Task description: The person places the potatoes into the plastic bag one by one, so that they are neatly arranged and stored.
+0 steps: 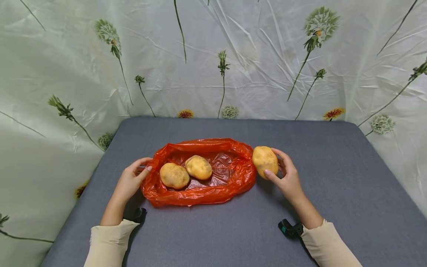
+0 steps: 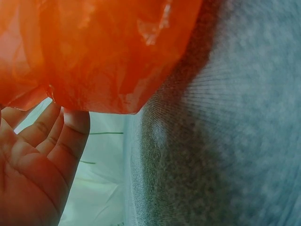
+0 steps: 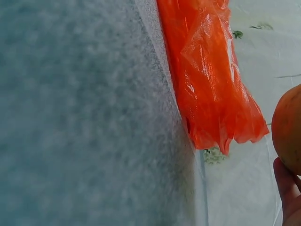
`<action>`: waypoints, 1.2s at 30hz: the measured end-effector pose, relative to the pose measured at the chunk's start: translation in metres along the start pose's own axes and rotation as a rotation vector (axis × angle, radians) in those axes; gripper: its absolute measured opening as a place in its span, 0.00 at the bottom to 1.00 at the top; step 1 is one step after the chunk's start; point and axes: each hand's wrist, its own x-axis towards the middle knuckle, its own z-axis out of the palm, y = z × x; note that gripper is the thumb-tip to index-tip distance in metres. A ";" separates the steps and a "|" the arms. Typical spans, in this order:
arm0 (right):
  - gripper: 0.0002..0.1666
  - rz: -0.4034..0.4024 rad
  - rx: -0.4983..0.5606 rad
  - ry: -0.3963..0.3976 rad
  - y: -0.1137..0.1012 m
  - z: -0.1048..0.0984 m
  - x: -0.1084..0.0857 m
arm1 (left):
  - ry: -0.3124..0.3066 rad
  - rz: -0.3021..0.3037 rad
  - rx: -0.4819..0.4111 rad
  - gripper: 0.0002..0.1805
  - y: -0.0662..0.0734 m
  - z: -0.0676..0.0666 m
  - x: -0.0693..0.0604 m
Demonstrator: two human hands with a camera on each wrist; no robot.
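A red plastic bag point(image 1: 200, 200) lies spread wide on the table, its rim folded outward. Two potatoes, a left one point(image 1: 174, 175) and a right one point(image 1: 198, 167), rest inside it and touch each other. At the bag's left end my left hand point(image 1: 131, 180) pinches the rim between thumb and fingers; the left wrist view shows its fingertips point(image 2: 76, 120) against the red plastic point(image 2: 103, 66). My right hand point(image 1: 289, 180) grips a third potato point(image 1: 265, 162), held up just beyond the bag's right end. In the right wrist view this potato point(image 3: 289, 129) is partly cut off.
The grey cloth-covered table point(image 1: 213, 237) reaches back to a pale curtain point(image 1: 260, 48) printed with flowers. A black wrist device point(image 1: 290, 228) sits at the right sleeve, another point(image 1: 136, 215) at the left.
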 end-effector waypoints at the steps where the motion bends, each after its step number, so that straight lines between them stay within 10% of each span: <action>1: 0.38 -0.003 0.004 -0.003 0.000 0.001 0.001 | 0.000 -0.002 0.000 0.17 0.000 0.000 0.000; 36: 0.37 0.011 -0.048 -0.148 -0.012 0.062 0.032 | 0.005 0.004 0.004 0.17 -0.001 0.001 0.000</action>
